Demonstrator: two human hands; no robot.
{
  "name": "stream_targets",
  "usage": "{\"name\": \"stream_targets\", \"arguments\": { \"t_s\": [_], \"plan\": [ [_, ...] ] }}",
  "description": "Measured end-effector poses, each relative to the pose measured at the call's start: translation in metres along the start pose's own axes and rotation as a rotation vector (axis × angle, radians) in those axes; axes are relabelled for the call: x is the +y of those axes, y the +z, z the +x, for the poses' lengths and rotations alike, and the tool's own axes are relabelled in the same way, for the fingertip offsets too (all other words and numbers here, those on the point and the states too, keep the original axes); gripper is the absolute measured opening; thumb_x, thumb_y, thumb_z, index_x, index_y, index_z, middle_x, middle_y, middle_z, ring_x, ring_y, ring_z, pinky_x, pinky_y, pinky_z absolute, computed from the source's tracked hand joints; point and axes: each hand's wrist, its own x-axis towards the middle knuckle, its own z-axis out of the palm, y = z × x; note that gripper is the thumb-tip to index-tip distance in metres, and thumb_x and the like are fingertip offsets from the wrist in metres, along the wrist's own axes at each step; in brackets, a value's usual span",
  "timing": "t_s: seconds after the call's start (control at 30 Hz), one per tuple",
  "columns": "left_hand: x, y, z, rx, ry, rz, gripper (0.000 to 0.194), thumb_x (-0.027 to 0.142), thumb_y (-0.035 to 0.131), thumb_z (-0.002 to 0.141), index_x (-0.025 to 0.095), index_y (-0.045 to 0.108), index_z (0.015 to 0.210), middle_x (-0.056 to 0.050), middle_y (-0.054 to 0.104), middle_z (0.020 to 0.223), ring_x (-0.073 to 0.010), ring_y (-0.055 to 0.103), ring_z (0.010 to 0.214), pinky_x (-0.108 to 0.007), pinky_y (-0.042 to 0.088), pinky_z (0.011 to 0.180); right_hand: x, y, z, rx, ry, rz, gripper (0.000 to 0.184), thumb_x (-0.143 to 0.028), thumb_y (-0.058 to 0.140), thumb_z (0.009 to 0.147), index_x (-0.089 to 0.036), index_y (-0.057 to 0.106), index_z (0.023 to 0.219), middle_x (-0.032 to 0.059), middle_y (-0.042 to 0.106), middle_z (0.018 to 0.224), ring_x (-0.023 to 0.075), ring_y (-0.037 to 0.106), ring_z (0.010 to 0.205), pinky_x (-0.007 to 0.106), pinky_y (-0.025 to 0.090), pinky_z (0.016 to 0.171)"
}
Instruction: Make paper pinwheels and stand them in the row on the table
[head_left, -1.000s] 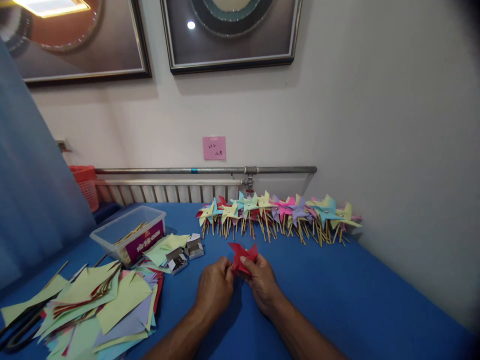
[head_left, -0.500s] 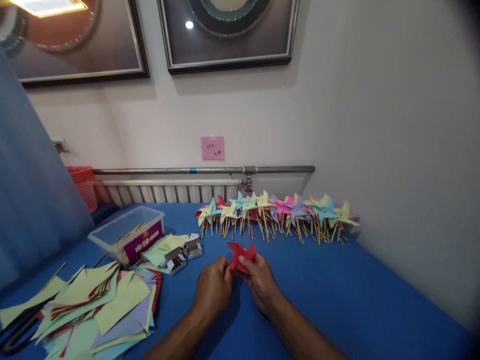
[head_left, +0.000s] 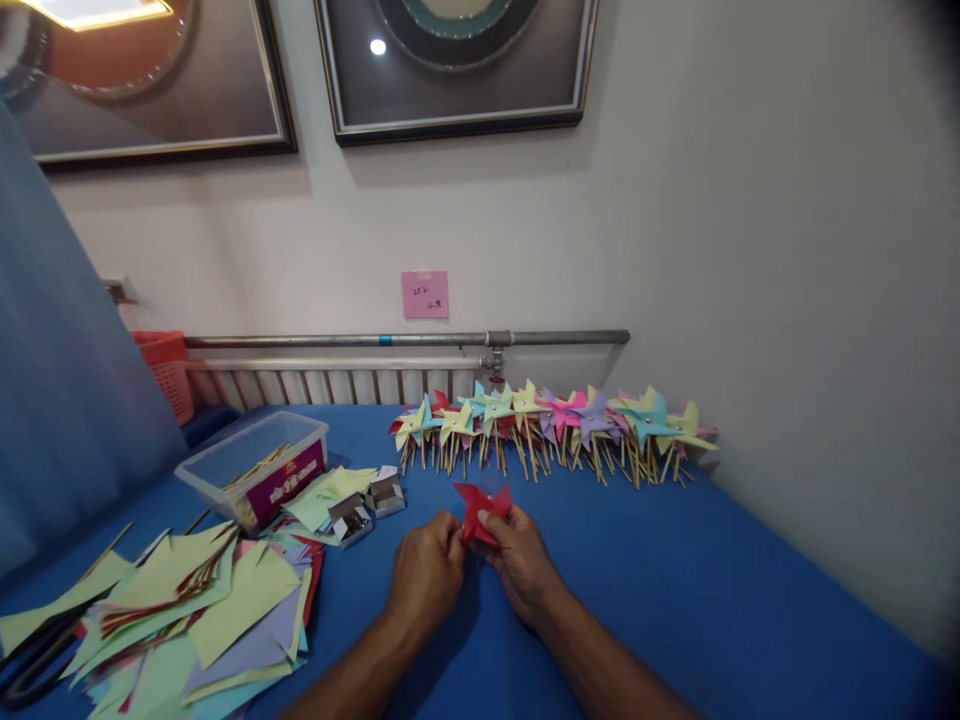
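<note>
Both my hands meet over the blue table (head_left: 675,590) around a red paper pinwheel (head_left: 480,503). My right hand (head_left: 517,560) pinches its folded points from the right, thumb on top. My left hand (head_left: 427,572) is closed against its left side, fingertips touching the paper; what else those fingers hold is hidden. Behind them a long row of finished pinwheels (head_left: 555,425) in yellow, blue, pink and purple on wooden sticks lies along the wall.
A pile of coloured cut paper squares (head_left: 202,610) covers the left of the table. A clear plastic box (head_left: 255,470) with sticks and two small open pin boxes (head_left: 367,508) stand beside it. A radiator (head_left: 330,382) and pipe run along the wall.
The hands and red pinwheel have stayed in almost the same spot; only the view has shifted slightly.
</note>
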Motion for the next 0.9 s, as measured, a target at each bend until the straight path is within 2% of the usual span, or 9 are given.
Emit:
{"name": "stream_targets", "arguments": {
  "t_s": [0.63,0.9],
  "plan": [
    [0.0024,0.0023,-0.0016,0.012,0.007,-0.062,0.018,0.019,0.050,0.094,0.019,0.063,0.081,-0.001,0.067,0.071,-0.0139,0.059,0.067,-0.024,0.031,0.064,0.0006,-0.0010,0.0017,0.002,-0.031,0.010,0.041,-0.035,0.089,0.061,-0.018,0.065,0.090,0.0012,0.074,0.078,0.0165,0.068,0.068,0.029,0.053,0.066],
    [0.0054,-0.0027,-0.0026,-0.013,0.008,-0.078,0.018,0.018,0.048,0.094,0.019,0.063,0.083,-0.001,0.066,0.070,-0.0138,0.058,0.066,-0.024,0.031,0.064,-0.0013,-0.0021,-0.0010,-0.025,-0.030,0.006,0.037,-0.034,0.088,0.064,-0.018,0.068,0.091,0.0030,0.076,0.080,0.0175,0.070,0.071,0.029,0.054,0.069]
  ]
}}
